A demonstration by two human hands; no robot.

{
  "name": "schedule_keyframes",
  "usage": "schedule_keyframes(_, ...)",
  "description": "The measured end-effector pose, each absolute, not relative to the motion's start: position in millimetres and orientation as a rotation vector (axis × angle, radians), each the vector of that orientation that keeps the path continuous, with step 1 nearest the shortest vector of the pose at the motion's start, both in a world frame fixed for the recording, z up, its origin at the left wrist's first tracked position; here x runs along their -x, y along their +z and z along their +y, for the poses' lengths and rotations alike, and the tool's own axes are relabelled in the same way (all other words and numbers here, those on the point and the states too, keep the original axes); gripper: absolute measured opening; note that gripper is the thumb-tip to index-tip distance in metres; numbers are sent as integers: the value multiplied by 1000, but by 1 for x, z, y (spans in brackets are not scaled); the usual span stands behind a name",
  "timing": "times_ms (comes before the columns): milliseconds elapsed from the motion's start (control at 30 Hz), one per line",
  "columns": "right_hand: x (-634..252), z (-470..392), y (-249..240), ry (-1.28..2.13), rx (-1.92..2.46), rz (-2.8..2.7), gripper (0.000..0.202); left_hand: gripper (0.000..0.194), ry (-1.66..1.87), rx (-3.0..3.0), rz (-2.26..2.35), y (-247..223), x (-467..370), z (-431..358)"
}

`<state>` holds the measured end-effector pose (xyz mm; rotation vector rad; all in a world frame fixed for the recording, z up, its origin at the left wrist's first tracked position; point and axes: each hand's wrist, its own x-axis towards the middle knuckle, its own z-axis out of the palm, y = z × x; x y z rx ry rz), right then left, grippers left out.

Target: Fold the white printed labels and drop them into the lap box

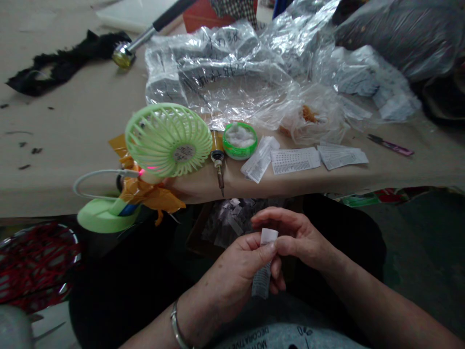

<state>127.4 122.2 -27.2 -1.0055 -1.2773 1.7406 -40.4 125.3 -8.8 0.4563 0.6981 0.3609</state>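
A narrow white printed label (261,281) is pinched between thumb and fingers of my left hand (236,271), over my lap. Beside its upper end is my right hand (298,237), thumb touching the label and fingers curved over it; whether it grips the label is unclear. On the table edge above the hands lie three groups of printed labels: one at left (259,159), one in the middle (296,160) and one at right (342,156). A green round tub (240,140) with white fluffy material stands left of them, next to a soldering iron (218,167) whose tip points toward me.
A green fan (169,140) with orange tape stands at the table edge. Behind are clear plastic bags (225,72). Purple-handled snips (392,145) lie at right, a metal-headed tool (125,53) and black material (65,63) at upper left. Below the table sits a box of scraps (232,218).
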Motion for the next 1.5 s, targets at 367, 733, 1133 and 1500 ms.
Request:
schedule_keyframes(367,-121,110,-15,828,1222,-1899,29,20,421,-459,764,-9,41,127)
schedule_keyframes(733,-117,107,-19,1020,1258,-1763,26,20,416,-444,775,-13,41,127)
schedule_keyframes(1133,-125,129,-35,2356,634,-899,35,32,334,-617,651,-10,44,128)
schedule_keyframes(1500,-122,128,-51,2351,546,-758,23,35,341,-613,722,-11,41,125)
